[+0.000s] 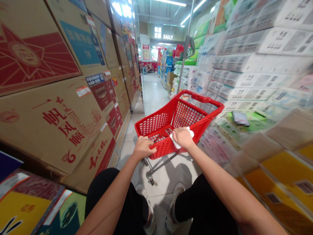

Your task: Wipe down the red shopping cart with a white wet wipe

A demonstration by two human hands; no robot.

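A red plastic shopping cart point(187, 114) on a grey metal wheeled frame stands in front of me, with its handle bar at the far right end. My left hand point(143, 147) is closed over the near left corner of the basket rim, the fingers hooked inside. Farther right on the near rim, my right hand point(182, 137) presses a folded white cloth point(175, 142) against the red plastic. The cloth shows on both sides of the fingers; whether it is fabric or paper I cannot tell. Through the mesh, no goods show inside the basket.
Stacked cardboard boxes point(36, 124) wall the left side. White wrapped tissue packs point(249, 75) and yellow boxes point(286, 173) line the right. A metal pole with a grey handle point(188, 47) rises behind the cart. The tiled aisle point(154, 83) runs on toward more shelves.
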